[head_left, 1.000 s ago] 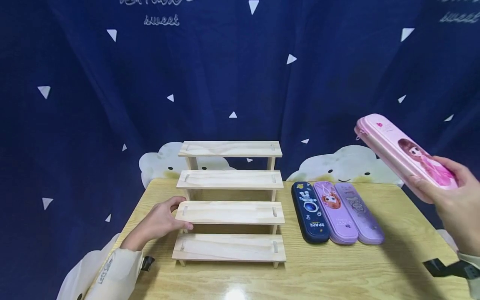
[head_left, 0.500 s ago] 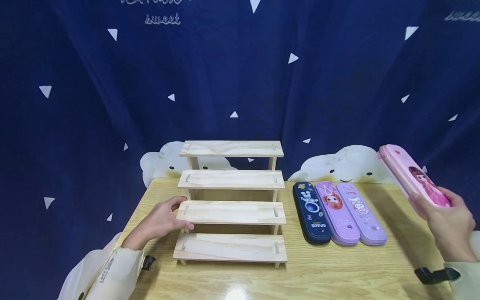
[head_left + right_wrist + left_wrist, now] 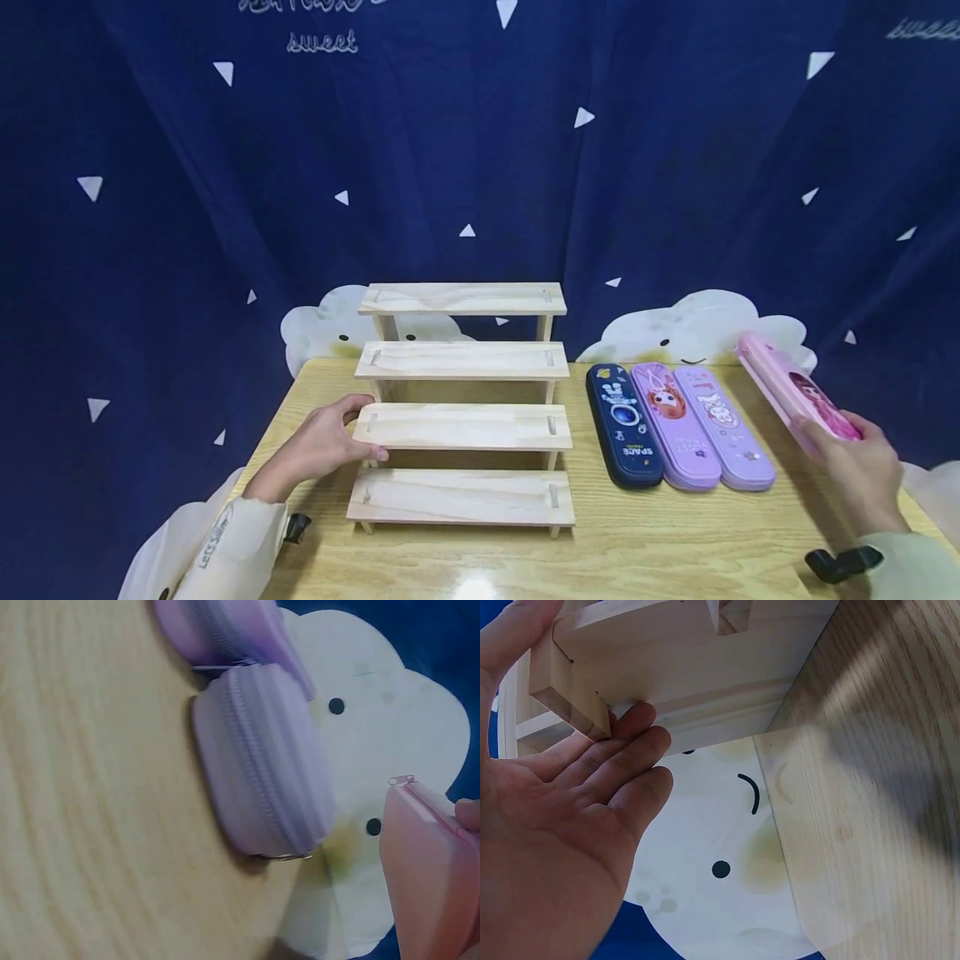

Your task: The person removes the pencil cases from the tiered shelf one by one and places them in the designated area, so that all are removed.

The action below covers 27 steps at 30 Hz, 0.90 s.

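A four-tier pale wooden display stand (image 3: 461, 427) stands upright on the table. My left hand (image 3: 326, 437) grips the left end of its second tier from the bottom; the left wrist view has the thumb on one side of the wood and the fingers (image 3: 634, 761) curled behind its side piece. At the right, my right hand (image 3: 858, 471) holds a pink pencil case (image 3: 776, 375) with a girl's picture on top, pinching its near end between thumb and fingers. The case slants over the table's right side. Only part of this pencil case (image 3: 427, 877) shows in the right wrist view.
Right of the stand three pencil cases lie side by side: a navy space one (image 3: 624, 425), a purple one with a girl (image 3: 675, 425) and a lilac one (image 3: 723, 429). A dark blue curtain (image 3: 450, 133) hangs behind the wooden table (image 3: 637, 550).
My right hand has come down and slightly left with the pink pencil case, closer to the table beside the lilac one. The left hand stays on the stand.
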Motion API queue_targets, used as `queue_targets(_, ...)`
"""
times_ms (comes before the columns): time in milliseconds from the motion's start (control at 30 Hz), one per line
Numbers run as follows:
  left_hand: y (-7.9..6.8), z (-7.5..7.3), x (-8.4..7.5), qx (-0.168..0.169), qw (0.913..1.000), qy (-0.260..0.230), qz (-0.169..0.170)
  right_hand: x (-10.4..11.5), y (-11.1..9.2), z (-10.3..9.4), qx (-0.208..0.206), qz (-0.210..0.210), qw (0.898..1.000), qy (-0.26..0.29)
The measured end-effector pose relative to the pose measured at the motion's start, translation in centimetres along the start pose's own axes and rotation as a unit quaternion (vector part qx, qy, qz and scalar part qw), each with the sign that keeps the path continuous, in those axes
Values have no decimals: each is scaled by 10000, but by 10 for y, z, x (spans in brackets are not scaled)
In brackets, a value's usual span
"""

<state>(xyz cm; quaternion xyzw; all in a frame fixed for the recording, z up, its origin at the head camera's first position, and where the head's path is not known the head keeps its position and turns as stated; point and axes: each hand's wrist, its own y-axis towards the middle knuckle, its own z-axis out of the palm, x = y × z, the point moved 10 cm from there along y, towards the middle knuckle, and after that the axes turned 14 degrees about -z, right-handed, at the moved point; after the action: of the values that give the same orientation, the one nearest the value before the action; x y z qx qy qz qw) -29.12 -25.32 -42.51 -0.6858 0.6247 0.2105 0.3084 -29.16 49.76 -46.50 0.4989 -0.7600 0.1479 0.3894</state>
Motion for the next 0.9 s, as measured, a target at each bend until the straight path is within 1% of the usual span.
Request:
queue_targets(233,0,-1,-1,-3,10000,14,13,-22,-5,25,316,420,9984,194)
queue_targets(433,-1,1,0,16,10000,-6,-38,-34,-9,40,473,558,9972,145)
queue_targets(700,-2,1,2,8,10000,11,-2,-34,-13,48,661,537,9963,67)
queue_targets(900,-1,0,0,-8,10000,21,32,-29,-13,49,635,361,9973,1)
